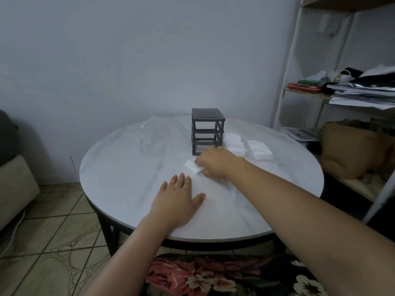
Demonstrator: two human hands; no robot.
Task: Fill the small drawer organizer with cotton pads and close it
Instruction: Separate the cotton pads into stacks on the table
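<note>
My right grip curls around a small stack of white cotton pads, held low over the round white worktop just in front of the drawer organizer. The organizer is a dark grey, cube-shaped frame with three tiers, standing upright toward the far middle. Its slots look empty, though the view is soft. Two more piles of pads lie just to its right. My left grip rests flat on the worktop, fingers straight. Print on the shelf papers is too small to read.
</note>
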